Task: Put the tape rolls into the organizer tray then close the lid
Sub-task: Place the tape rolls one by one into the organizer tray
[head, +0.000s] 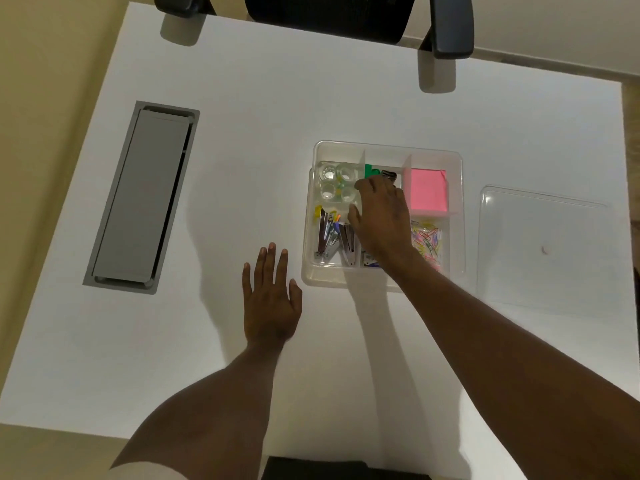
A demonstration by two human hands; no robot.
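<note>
tape rolls (337, 183) in tray (388, 147) far-left compartment; lid (543, 247) right of tray.

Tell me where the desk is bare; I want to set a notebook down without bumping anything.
Widest bare patch: between the grey cable cover and organizer tray, though the left hand rests flat at its near end. The far strip toward the chair is free too. Crowded: the tray-to-lid gap.

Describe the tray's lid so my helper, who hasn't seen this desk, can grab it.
On the white desk, find the clear organizer tray full of stationery. Just to its right, flat on the desk, lies the lid. It is a see-through, rounded-corner square with nothing in it, unlike the divided, filled tray.
</note>
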